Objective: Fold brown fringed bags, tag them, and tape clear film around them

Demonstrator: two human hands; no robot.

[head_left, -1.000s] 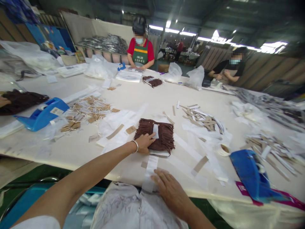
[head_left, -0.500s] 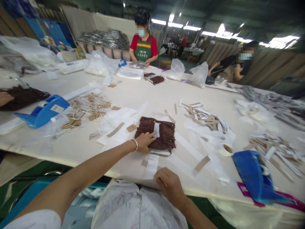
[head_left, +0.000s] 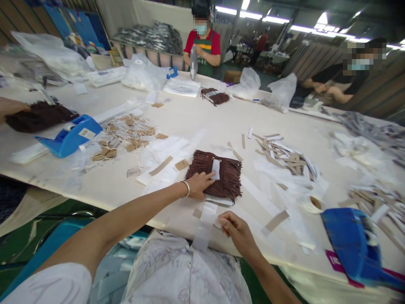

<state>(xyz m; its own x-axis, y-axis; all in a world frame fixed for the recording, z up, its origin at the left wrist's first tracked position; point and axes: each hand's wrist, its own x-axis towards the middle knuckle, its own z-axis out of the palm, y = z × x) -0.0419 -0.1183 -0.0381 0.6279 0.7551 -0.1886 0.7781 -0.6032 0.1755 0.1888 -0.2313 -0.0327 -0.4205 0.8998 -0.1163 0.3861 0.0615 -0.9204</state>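
Observation:
A dark brown fringed bag [head_left: 230, 179] lies flat in front of me on the table, with a pale grey strip [head_left: 216, 169] down its middle. My left hand [head_left: 201, 185] rests on the bag's left side, fingers stretched out and fingertips at the grey strip. White wrapping shows beneath the bag's near edge. Below it a white translucent strip [head_left: 205, 226] runs over the table's front edge. My right hand [head_left: 236, 228] is closed in a pinch just right of this strip; a small pale bit shows at its fingertips, too unclear to name.
Blue tape dispensers stand left [head_left: 71, 135] and right [head_left: 356, 245]. Tan tags [head_left: 129, 135] with strings lie left, paper strips [head_left: 281, 156] right, beside a tape roll [head_left: 311, 204]. Another fringed bag [head_left: 215, 96] lies farther back. Co-workers stand across the table; another person's hand [head_left: 12, 107] is left.
My right hand has risen from the table's edge toward the white strip, its fingers now pinched. My left hand stays on the bag. The co-worker opposite has lifted a grey item upright.

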